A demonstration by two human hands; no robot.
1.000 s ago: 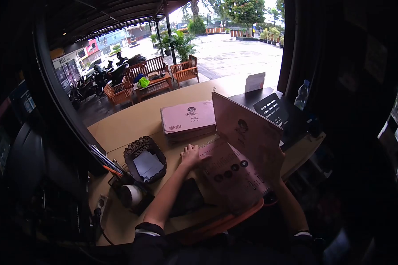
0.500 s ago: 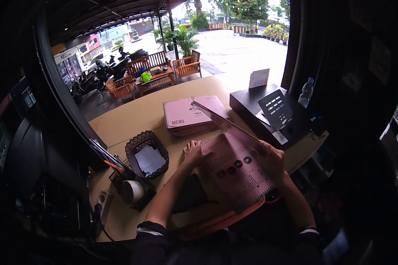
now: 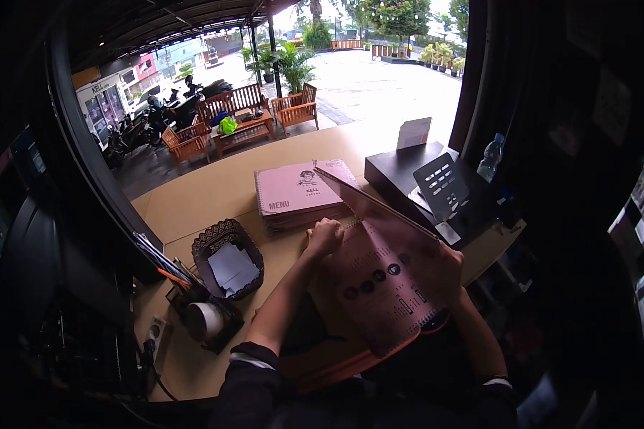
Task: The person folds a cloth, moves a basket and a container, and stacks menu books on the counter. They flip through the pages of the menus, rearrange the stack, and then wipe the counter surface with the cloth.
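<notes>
A pink spiral-bound menu [image 3: 386, 286] is open in front of me, one part raised at a slant. My left hand [image 3: 325, 237] is closed at its upper left edge, fingers curled in. On the right side, my right hand [image 3: 447, 270] grips the raised part of the menu, its fingers partly hidden behind the pages. Just beyond lies a stack of pink menus [image 3: 300, 187] with a MENU cover on top. A dark flat item [image 3: 304, 325] rests on the counter below my left forearm.
On the counter [image 3: 186, 186], a dark lace-edged basket [image 3: 229, 261] holds white papers. Nearer left are a pen holder and a white roll [image 3: 204, 320]. A black box [image 3: 415, 171] with a metal stand and a water bottle [image 3: 491, 157] are at the right. Wooden benches stand outside.
My left hand has gone from spread fingers to a closed grasp at the menu's edge. The raised part of the menu has shifted slightly. The whole view has moved a little.
</notes>
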